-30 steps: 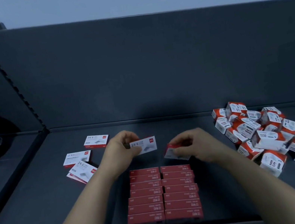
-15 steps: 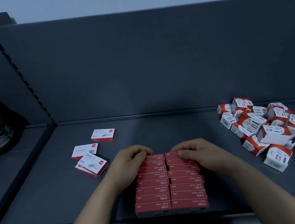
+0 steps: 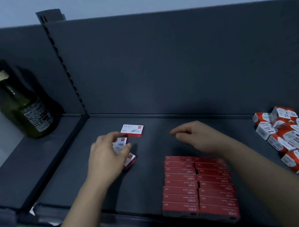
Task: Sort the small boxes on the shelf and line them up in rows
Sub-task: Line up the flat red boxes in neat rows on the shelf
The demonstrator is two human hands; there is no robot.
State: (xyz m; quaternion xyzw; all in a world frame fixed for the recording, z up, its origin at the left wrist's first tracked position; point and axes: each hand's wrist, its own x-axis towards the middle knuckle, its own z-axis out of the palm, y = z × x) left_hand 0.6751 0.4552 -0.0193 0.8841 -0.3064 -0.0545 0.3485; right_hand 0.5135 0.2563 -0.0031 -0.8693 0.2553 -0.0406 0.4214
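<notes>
Near centre: red staple boxes (image 3: 196, 183), lined up in two rows. Just beyond, the right hand (image 3: 194, 135) was held loosely curled, empty. Far left: a loose staple box (image 3: 119, 144) was pinched by the left hand (image 3: 106, 157); carrying it to the rows was judged next.

My left hand (image 3: 107, 157): reached forward-left, back of hand up, fingers curled, thumb and fingers pinching small box (image 3: 120, 145); grip detail blurred. My left forearm (image 3: 71, 219): bare, runs from lower left edge of view up to wrist; wrist roughly straight. My right hand (image 3: 195, 137): palm down, fingers loosely bent, pointing left, holding nothing. My right forearm (image 3: 271, 175): bare, enters from lower right, angled up-left. Hands apart, not touching.
</notes>
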